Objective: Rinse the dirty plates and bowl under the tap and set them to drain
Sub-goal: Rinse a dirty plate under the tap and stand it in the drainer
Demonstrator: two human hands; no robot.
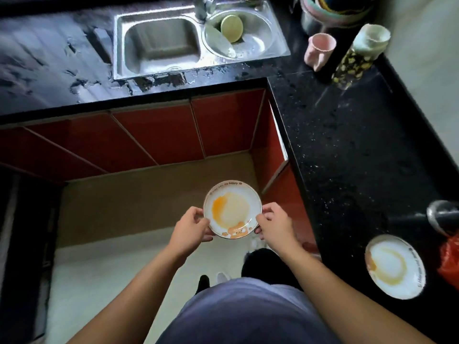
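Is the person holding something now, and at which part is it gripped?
Yes: a stained plate, held level by its rim. The left hand grips the left edge and the right hand grips the right edge.

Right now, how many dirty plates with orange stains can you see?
2. One stained plate is held between the left hand and right hand; the other plate lies on the black counter. Sink dishes look unstained.

Black speckled L-shaped countertop (347, 150) with an inset steel sink (159, 70).

A stained plate (395, 266) lies on its right arm near an orange bag (450, 259); farther back stand a pink cup (320, 52) and a patterned bottle (357, 55).
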